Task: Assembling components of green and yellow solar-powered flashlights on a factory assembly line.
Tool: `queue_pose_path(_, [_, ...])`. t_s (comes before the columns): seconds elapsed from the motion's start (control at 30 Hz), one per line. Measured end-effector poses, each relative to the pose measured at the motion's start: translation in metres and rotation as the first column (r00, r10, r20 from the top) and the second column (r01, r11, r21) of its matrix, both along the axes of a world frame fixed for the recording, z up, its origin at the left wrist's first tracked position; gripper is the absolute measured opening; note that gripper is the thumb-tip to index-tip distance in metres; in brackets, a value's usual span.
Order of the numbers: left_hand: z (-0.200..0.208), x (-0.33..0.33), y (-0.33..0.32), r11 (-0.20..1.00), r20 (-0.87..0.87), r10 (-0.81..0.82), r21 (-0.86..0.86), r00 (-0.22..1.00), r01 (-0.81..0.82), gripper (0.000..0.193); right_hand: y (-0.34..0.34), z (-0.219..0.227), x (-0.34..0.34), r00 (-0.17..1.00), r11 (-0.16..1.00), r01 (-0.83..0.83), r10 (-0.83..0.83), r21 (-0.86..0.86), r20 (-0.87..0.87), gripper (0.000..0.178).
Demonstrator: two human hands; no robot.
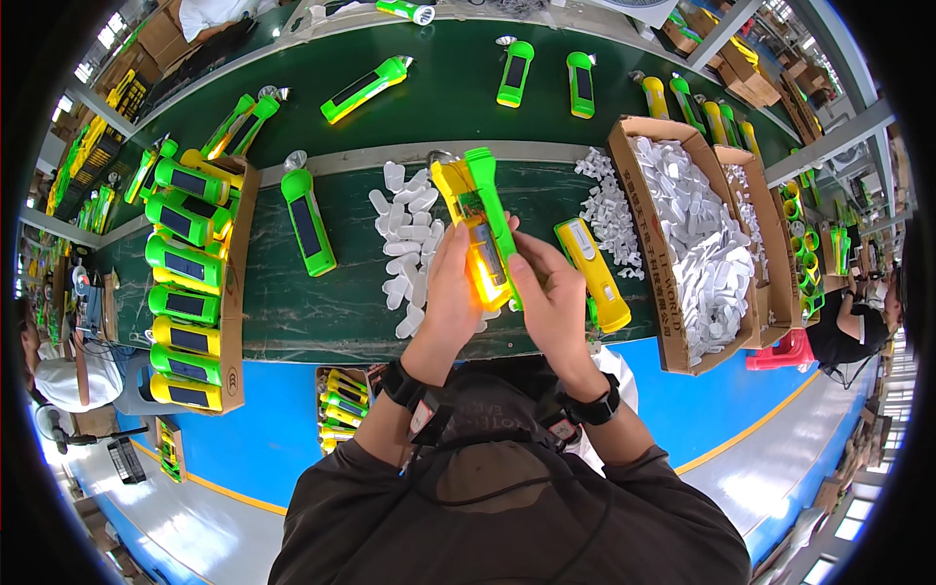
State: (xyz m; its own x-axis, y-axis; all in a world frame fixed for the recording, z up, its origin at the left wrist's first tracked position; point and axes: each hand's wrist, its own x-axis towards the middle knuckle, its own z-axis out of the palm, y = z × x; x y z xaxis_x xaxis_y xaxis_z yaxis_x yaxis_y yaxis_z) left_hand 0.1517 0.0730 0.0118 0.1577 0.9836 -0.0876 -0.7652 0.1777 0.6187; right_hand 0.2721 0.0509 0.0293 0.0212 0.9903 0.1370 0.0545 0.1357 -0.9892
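Between my hands, over the bench, is a flashlight whose casing is split apart lengthwise. My left hand [448, 292] is closed round its yellow half [449, 183], where a circuit board and a silver battery [485, 252] lie exposed and the lower end glows orange. My right hand [552, 297] grips the green half [485, 175], tilted up along the yellow half's right side. A yellow flashlight [597, 278] lies just right of my right hand. Left of my hands is a pile of white plastic pieces [402, 244].
A carton [239, 322] of green and yellow solar flashlights stands at left, with a green flashlight [308, 222] beside it. At right, a carton [648, 234] holds flat white parts, next to small white pieces [609, 210]. More flashlights lie on the green belt [444, 102] beyond.
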Motion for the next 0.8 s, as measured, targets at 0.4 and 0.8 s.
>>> queue_pose_path(0.4, [-0.002,-0.055,-0.023,0.981,-0.277,0.173,-0.039,0.945,-0.191,0.05,0.016,0.004,-0.001,0.929,0.991,-0.127,0.137,-0.051,0.344,0.026])
queue_pose_path(0.8, [-0.007,-0.108,-0.049,0.943,-0.181,0.332,0.043,0.926,-0.33,0.046,0.084,-0.051,-0.09,0.61,0.86,-0.465,0.138,0.211,0.78,0.022])
